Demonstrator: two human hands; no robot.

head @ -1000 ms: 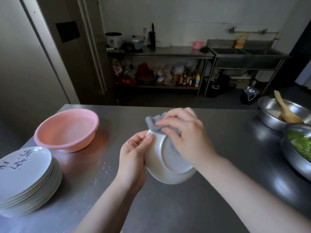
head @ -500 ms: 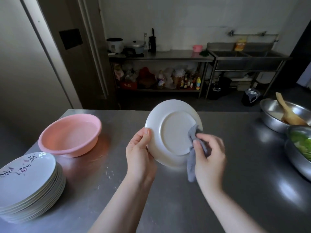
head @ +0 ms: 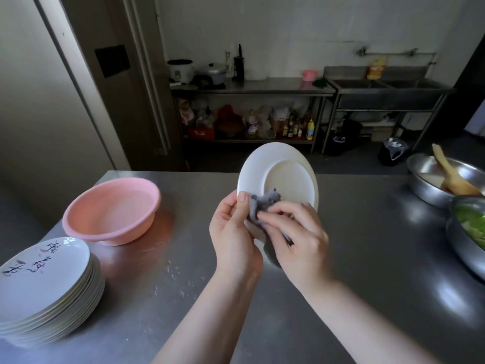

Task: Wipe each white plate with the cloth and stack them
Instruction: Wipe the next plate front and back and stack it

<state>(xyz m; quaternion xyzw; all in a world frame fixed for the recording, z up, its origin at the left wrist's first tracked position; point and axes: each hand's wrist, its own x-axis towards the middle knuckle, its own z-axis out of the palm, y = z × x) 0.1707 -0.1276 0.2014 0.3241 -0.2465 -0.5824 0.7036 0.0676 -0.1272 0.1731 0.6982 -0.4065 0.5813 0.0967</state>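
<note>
Cloth (head: 263, 206) has slid lower on our plate (head: 278, 174); both hands' fingers grip. Steel desk (head: 341, 258) center frame, shelving upper background.

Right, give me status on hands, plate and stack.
Left hand grips the white plate upright over the counter. Right hand presses grey cloth on its underside. Stack sits left, path unobstructed.
</note>
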